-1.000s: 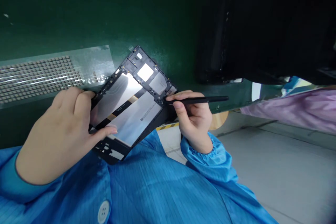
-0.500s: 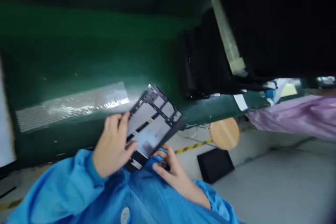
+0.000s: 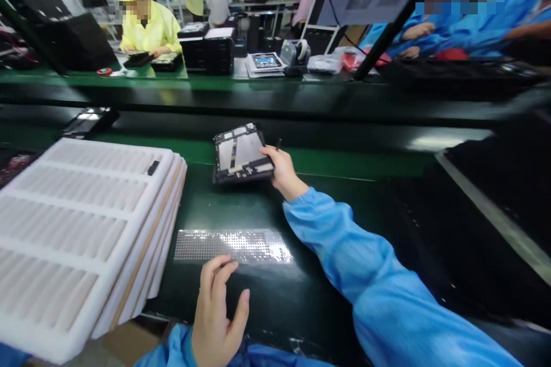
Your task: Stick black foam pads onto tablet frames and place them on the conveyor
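Out over the far side of the bench, my right hand grips the right edge of an opened tablet. Silvery battery panels and black strips show on the tablet's upper face, inside a black frame. A thin dark stick pokes up by the fingers; what it belongs to is hidden. My left hand is empty, its fingers apart, near the front of the bench. Just beyond its fingertips lies a clear sheet with rows of small dots.
A stack of white foam trays with slots stands at left, a small black part on top. Another device lies behind it. Dark stacked material fills the right side. Across a raised shelf, other people work.
My view has lifted from my lap to the bench. The tablet has gone from both hands near my body to the right hand alone, farther out; my left hand has let go.
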`<state>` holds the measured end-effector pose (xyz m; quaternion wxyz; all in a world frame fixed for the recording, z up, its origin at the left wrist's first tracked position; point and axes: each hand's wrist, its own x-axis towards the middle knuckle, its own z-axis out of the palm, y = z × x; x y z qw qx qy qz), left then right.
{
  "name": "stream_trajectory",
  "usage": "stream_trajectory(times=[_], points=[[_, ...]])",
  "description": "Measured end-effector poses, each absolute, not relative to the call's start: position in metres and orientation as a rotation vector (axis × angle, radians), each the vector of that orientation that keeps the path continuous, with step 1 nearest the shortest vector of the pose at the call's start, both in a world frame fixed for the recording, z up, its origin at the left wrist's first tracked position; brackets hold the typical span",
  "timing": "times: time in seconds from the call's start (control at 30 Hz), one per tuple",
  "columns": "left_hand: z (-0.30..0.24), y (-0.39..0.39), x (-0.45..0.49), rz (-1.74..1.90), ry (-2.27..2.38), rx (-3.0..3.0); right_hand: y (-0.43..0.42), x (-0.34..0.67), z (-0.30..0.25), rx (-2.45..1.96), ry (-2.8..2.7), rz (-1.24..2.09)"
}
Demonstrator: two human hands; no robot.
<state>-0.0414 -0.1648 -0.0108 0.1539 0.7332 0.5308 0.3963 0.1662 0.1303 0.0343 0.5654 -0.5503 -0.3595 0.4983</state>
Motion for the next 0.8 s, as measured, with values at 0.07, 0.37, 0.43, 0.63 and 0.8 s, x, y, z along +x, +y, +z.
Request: stream_trajectory(times=[0.07,0.37,0.43,0.63,0.8], points=[[-0.015,-0.170,-0.040,1.137,1.544,2.084,0.173,0.133,0.042,-1.322,-0.864,1.260],[0.007,-0.135,0.047,0.986,0.937,2.032,-0.037,0.236,0.099,-1.247,-1.176,0.987],[0.025,-0.116,0.096,0.931,0.772,1.972,-0.125,0.292,0.123,-1.199,-1.455,0.471],[0.105,-0.081,0.269,0.858,0.687,1.673,-0.227,0.464,0.201,-1.968,-0.695,-0.591],[0.150,-0.073,0.336,0.817,0.748,1.461,-0.203,0.501,0.194,-1.825,-0.507,0.036]])
